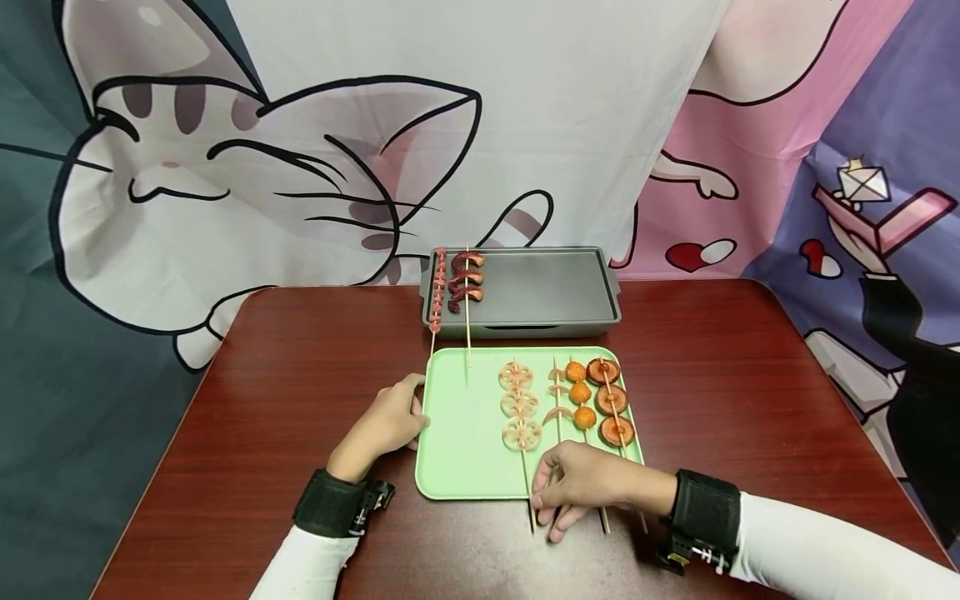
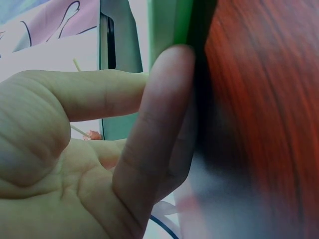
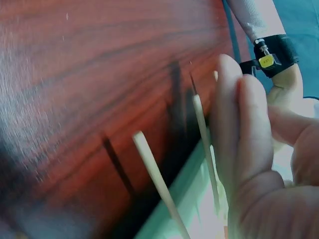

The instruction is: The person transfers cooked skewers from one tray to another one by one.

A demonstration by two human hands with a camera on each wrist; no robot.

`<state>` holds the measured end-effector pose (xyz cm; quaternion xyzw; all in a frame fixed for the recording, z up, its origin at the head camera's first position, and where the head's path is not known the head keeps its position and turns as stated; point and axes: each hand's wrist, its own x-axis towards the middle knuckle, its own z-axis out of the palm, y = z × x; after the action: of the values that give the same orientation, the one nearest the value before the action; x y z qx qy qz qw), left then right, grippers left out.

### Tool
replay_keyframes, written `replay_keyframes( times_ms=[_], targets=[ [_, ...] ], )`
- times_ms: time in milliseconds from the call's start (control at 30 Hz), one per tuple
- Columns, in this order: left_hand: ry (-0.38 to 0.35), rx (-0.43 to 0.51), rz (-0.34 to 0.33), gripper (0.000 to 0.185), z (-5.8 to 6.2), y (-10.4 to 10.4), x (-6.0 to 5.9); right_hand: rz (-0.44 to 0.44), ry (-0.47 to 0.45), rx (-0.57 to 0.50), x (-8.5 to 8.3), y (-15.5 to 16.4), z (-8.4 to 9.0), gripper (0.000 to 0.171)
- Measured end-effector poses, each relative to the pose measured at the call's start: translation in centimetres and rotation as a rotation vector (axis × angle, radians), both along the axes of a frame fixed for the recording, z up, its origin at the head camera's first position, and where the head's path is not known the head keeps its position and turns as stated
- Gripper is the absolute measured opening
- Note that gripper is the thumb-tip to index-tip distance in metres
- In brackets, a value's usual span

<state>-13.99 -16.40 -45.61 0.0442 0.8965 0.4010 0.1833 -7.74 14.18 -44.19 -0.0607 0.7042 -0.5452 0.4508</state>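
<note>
A green tray (image 1: 465, 450) lies on the dark red table, with several skewers on its right half: lotus root slices (image 1: 520, 405), pale curled pieces (image 1: 557, 398), orange balls (image 1: 579, 393) and brown round slices (image 1: 611, 400). My left hand (image 1: 386, 421) rests against the tray's left rim, a fingertip (image 2: 169, 64) touching the green edge (image 2: 167, 25). My right hand (image 1: 577, 487) lies over the stick ends at the tray's front edge, fingers curled down, seemingly pinching one stick. Two bare sticks (image 3: 159, 184) (image 3: 204, 144) show beside its fingers (image 3: 239, 144). Which skewer it holds is hidden.
A grey baking tray (image 1: 540, 287) stands behind the green one, with two skewers of reddish pieces (image 1: 457, 283) at its left end, their sticks reaching over its front rim. A cartoon cloth hangs behind the table. Bare tabletop (image 1: 285, 392) lies left and right.
</note>
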Motion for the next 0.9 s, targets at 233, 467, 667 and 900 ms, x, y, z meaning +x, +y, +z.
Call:
replay_keyframes(
  times_ms=[233,467,667,900],
  targets=[
    [-0.006,0.003,-0.002,0.062,0.0,0.0,-0.1,0.039,0.036,0.007,-0.3,0.5,0.6,0.013],
    [-0.007,0.019,-0.01,0.062,-0.2,-0.2,0.0,0.094,0.155,0.004,-1.1,1.5,1.6,0.019],
    [-0.003,0.015,-0.006,0.062,-0.2,-0.2,0.0,0.123,0.295,-0.028,-1.6,2.4,2.9,0.022],
    [-0.013,0.022,-0.006,0.063,-0.1,-0.1,0.1,0.158,0.529,-0.085,-2.7,4.0,3.9,0.02]
  ],
)
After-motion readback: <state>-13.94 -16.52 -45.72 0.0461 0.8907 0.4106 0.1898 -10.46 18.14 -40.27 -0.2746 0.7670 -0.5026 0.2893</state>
